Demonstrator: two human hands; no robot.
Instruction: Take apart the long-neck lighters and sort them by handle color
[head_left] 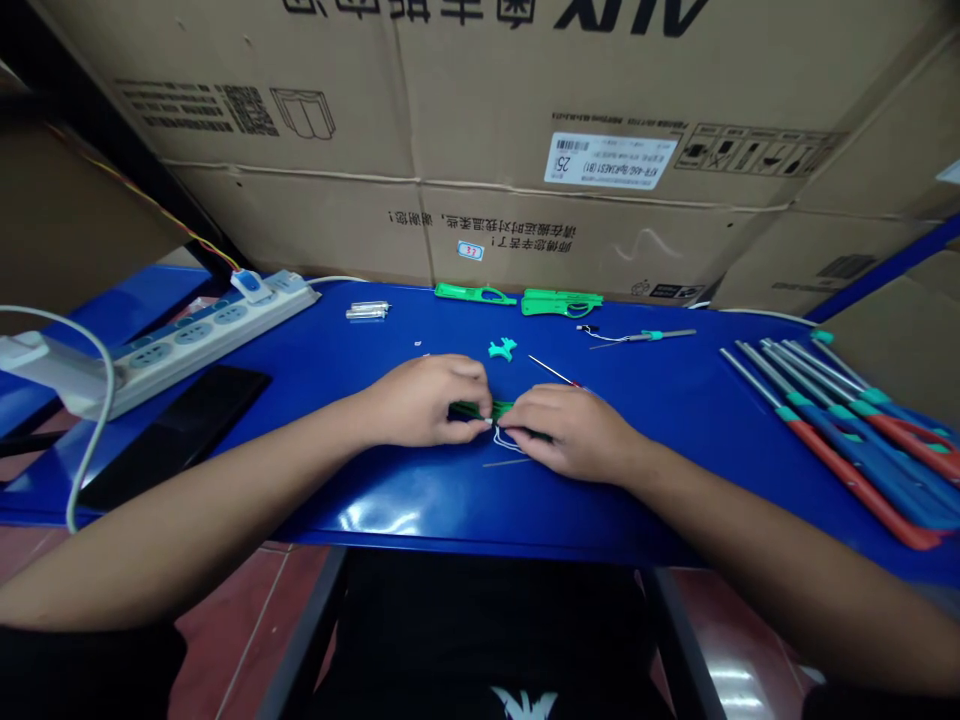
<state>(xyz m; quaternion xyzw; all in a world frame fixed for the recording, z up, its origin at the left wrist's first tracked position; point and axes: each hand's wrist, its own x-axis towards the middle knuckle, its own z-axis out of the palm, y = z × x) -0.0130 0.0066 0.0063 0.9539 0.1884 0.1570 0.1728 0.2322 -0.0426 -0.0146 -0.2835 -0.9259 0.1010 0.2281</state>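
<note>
My left hand (pixel 435 402) is closed in a pinch at the middle of the table, with a tiny whitish tip at its fingertips. Close beside it, my right hand (pixel 574 432) pinches a small black part whose white wires (pixel 510 441) loop down below the fingers. Partly hidden behind both hands lies a green lighter shell (pixel 504 409). A thin metal rod (pixel 506 463) rests just below the wires. Beyond the hands are a teal trigger-like piece (pixel 503 348) and a thin screwdriver (pixel 551 370), its handle partly covered by my right hand.
Two green shell halves (pixel 472 293) lie near the cardboard box (pixel 480 200). A wired metal tube (pixel 660 335) and several red and blue lighters (pixel 847 440) lie right. Leftward are small metal cylinders (pixel 367 311), a black phone (pixel 180 430) and a power strip (pixel 202 335).
</note>
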